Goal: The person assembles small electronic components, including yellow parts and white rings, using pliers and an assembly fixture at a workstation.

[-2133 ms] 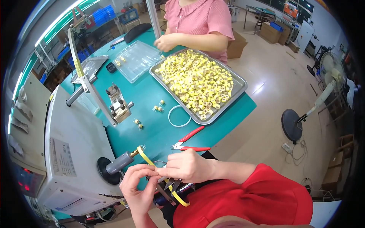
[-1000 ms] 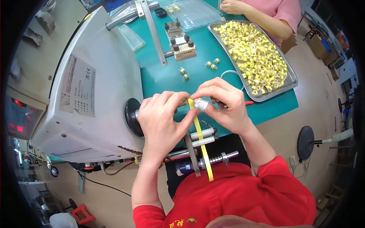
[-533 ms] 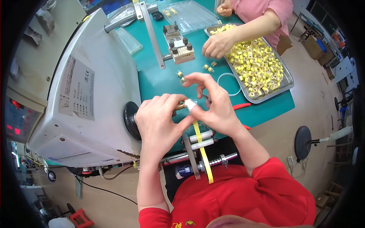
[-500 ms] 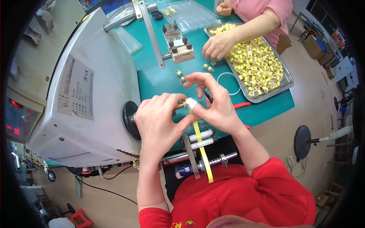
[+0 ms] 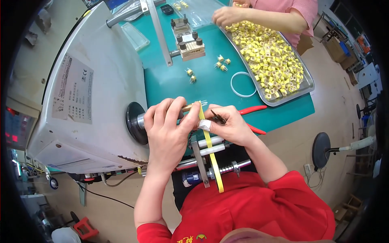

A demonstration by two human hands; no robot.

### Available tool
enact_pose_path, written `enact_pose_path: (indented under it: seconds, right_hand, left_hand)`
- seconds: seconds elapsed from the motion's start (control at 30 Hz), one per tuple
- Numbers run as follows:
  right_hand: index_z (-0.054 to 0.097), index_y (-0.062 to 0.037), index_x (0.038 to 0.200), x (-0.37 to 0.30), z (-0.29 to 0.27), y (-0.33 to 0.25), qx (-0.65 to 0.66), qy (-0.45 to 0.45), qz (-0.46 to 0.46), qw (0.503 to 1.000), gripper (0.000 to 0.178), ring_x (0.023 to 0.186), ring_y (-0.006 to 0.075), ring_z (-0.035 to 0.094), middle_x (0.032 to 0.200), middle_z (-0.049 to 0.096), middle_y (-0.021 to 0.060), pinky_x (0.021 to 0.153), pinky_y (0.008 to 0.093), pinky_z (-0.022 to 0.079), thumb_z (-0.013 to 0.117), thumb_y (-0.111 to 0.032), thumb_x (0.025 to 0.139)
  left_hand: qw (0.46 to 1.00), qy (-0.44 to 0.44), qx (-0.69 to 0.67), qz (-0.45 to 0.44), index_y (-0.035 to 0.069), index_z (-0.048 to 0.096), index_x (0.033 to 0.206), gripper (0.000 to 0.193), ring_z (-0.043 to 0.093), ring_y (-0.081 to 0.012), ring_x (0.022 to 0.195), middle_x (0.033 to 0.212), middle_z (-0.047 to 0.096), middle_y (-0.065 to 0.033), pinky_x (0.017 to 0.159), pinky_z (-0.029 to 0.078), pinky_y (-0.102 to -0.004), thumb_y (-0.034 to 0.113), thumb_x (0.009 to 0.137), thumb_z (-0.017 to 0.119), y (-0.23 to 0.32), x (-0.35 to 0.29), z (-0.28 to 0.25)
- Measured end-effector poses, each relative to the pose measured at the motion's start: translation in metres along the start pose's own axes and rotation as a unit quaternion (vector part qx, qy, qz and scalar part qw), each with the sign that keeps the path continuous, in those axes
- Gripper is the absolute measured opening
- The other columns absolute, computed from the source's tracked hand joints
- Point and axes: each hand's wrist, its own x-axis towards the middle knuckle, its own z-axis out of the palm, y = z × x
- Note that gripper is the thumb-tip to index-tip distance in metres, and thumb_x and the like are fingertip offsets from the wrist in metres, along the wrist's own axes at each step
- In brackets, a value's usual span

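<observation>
My left hand (image 5: 168,121) is closed around the end of the machine's spindle, beside a black round disc (image 5: 136,123). Its thumb and index finger pinch a small coil with thin wire leads (image 5: 203,103) at the brass-coloured tip. Yellow tape (image 5: 209,141) runs from the coil down over white rollers (image 5: 212,150) toward my red shirt. My right hand (image 5: 231,125), with a white wrap on its thumb, is closed around red-handled nippers (image 5: 253,109). Their dark jaws (image 5: 218,117) point left, near the tape. The tape partly passes behind the thumb.
The white machine (image 5: 101,93) fills the left. A clamp fixture (image 5: 190,47) hangs over the green mat. Finished-looking coils (image 5: 221,64) and a white ring (image 5: 243,84) lie on it. A metal tray (image 5: 311,86) of yellow parts stands right, with another person's hand (image 5: 227,16) beyond.
My right hand has come down from the coil along the tape, its fingers curling in. My left fingers have closed on the spindle tip. The other person's hand has moved away to the tray's far end.
</observation>
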Motion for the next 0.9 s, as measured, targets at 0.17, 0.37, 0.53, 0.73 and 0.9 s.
enact_pose_path:
  seconds: [0.17, 0.37, 0.53, 0.73, 0.9]
  right_hand:
    - [0.068, 0.0033, 0.09, 0.0, 0.008, 0.006, 0.012, 0.014, -0.013, 1.0, 0.017, 0.064, 0.0071, 0.046, 0.074, 0.054, 0.003, 0.056, 0.0274, 0.039, 0.071, -0.014, 0.09]
    - [0.067, 0.0037, 0.088, 0.002, 0.013, 0.008, 0.02, 0.014, -0.006, 1.0, 0.018, 0.064, 0.0063, 0.044, 0.072, 0.051, 0.0012, 0.056, 0.0269, 0.037, 0.071, -0.014, 0.09]
    - [0.068, 0.0037, 0.088, 0.001, 0.013, 0.014, 0.033, 0.022, -0.024, 0.999, 0.018, 0.063, 0.0067, 0.044, 0.072, 0.052, 0.0019, 0.056, 0.0265, 0.038, 0.071, -0.014, 0.09]
    - [0.072, 0.002, 0.099, 0.002, 0.007, 0.008, -0.007, -0.019, -0.013, 1.0, 0.016, 0.069, 0.005, 0.044, 0.087, 0.067, 0.0015, 0.059, 0.0259, 0.038, 0.068, -0.012, 0.094]
    - [0.071, 0.0023, 0.102, 0.003, 0.0, 0.01, -0.015, -0.042, 0.011, 0.999, 0.021, 0.071, 0.0066, 0.05, 0.086, 0.065, 0.0039, 0.064, 0.0256, 0.042, 0.063, -0.017, 0.098]
  left_hand:
    - [1.0, -0.003, 0.006, 0.003, 0.02, 0.068, 0.116, 0.037, 0.058, -0.0236, 0.105, 0.112, 0.06, -0.0023, 0.094, 0.038, -0.0415, 0.017, 0.078, 0.07, 0.001, 0.007, -0.001]
    - [0.999, 0.044, -0.016, -0.012, 0.017, 0.067, 0.117, 0.037, 0.061, -0.023, 0.104, 0.112, 0.063, -0.0027, 0.094, 0.04, -0.0406, 0.013, 0.08, 0.07, -0.002, 0.001, 0.006]
    - [0.997, 0.079, 0.021, -0.012, 0.01, 0.06, 0.128, 0.038, 0.056, -0.0267, 0.117, 0.121, 0.062, -0.0063, 0.1, 0.039, -0.0439, 0.01, 0.09, 0.065, 0.005, -0.005, 0.007]
    - [0.997, 0.029, 0.052, -0.046, 0.013, 0.062, 0.124, 0.036, 0.055, -0.0267, 0.116, 0.123, 0.059, -0.0071, 0.102, 0.036, -0.0442, 0.014, 0.088, 0.067, 0.005, -0.006, 0.006]
    - [0.995, -0.044, 0.003, -0.09, 0.012, 0.066, 0.099, 0.024, 0.061, -0.0231, 0.088, 0.093, 0.063, -0.0036, 0.082, 0.044, -0.0384, 0.017, 0.077, 0.076, 0.005, 0.019, -0.007]
